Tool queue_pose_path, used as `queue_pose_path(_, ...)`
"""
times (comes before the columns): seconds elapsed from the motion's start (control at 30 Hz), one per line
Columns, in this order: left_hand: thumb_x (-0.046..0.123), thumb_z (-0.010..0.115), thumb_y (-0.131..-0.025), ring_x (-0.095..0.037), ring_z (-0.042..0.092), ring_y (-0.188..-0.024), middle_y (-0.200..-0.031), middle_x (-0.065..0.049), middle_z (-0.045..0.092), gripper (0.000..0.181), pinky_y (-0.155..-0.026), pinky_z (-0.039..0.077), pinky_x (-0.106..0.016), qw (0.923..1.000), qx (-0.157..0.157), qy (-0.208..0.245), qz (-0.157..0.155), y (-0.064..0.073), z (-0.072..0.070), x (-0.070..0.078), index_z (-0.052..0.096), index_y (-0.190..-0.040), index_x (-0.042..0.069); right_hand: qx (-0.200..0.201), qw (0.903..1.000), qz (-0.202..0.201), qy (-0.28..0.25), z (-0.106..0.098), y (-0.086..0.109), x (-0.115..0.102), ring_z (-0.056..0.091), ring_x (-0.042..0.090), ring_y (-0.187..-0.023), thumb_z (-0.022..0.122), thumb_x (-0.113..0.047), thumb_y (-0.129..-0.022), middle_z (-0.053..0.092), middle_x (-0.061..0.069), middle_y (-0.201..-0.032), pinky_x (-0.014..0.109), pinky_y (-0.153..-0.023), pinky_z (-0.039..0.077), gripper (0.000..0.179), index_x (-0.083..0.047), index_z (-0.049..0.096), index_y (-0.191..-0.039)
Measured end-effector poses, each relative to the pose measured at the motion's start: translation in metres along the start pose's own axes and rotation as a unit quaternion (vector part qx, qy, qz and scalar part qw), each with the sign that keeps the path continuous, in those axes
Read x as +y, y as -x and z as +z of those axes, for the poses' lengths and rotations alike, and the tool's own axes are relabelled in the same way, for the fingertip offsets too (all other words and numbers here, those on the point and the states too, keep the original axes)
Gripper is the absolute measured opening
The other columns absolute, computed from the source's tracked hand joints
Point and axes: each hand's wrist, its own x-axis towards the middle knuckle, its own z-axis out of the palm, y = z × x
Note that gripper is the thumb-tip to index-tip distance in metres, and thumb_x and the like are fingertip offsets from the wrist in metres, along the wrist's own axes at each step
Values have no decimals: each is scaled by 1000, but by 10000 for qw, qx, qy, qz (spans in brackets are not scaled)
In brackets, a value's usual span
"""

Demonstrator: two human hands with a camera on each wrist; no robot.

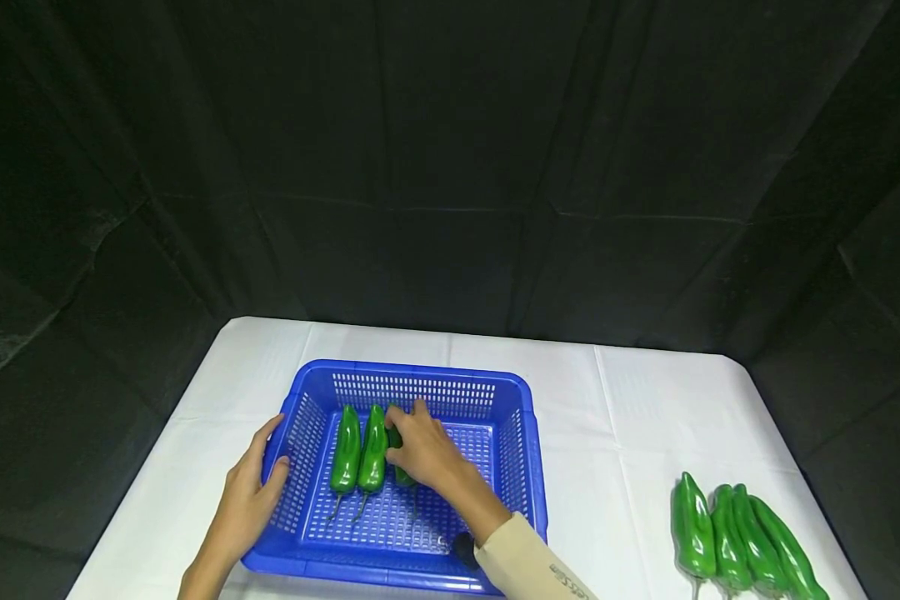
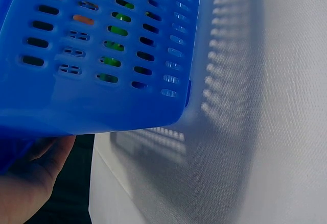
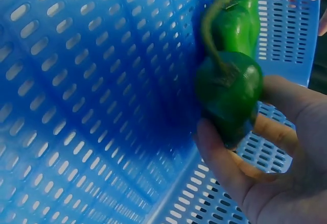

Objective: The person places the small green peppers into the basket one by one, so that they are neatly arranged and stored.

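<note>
The right hand (image 1: 426,447) (a beige sleeve (image 1: 528,560) covers that forearm) pinches 1 green pepper (image 3: 230,83) between thumb and curled fingers. That pepper is inside the blue basket (image 1: 412,367), just to 3 o'clock of 2 other peppers (image 1: 347,454), whose stems point toward 6 o'clock. The left hand (image 1: 242,497), thumb and fingers spread apart, rests at the basket's 9 o'clock rim. Past its 3 o'clock side, 4 more peppers (image 1: 732,546) lie together on the white tablecloth (image 1: 645,408).
</note>
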Motion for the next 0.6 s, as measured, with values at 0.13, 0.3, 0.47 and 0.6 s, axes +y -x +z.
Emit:
queue_pose_path(0.13, 3, 47, -102, -50, 55, -121, -147, -31, 42, 55, -93, 47, -66, 10000, 1, 23, 13, 0, 1, 0, 30, -154, 6, -104, 9999, 106, -29, 1, 0, 1, 54, 19, -68, 79, -12, -83, 51, 15, -105, 23, -51, 48, 36, -7, 65, -115)
queue_pose_path(0.3, 2, 46, -102, -50, 53, -122, -147, -32, 41, 56, -94, 45, -66, 10000, -14, 0, 18, -1, 1, 0, 29, -154, 6, -183, 9996, 220, -90, 0, 0, 1, 57, 24, -77, 78, -13, -83, 52, 16, -106, 27, -57, 52, 36, -9, 65, -116)
queue_pose_path(0.47, 2, 46, -101, -51, 53, -123, -147, -32, 41, 56, -94, 45, -67, 10000, -12, -20, 8, -2, 0, 0, 29, -154, 6, -156, 9996, 223, -88, -1, 0, -1, 57, 23, -72, 78, -11, -84, 52, 16, -104, 25, -53, 51, 34, -8, 66, -115)
queue_pose_path(0.6, 3, 46, -102, -51, 52, -123, -148, -32, 40, 56, -95, 44, -67, 10000, -27, -36, -49, -2, 0, 0, 28, -154, 6, -123, 9998, 179, -4, -2, 0, -3, 55, 19, -66, 76, -10, -85, 51, 14, -99, 22, -50, 48, 32, -7, 66, -114)
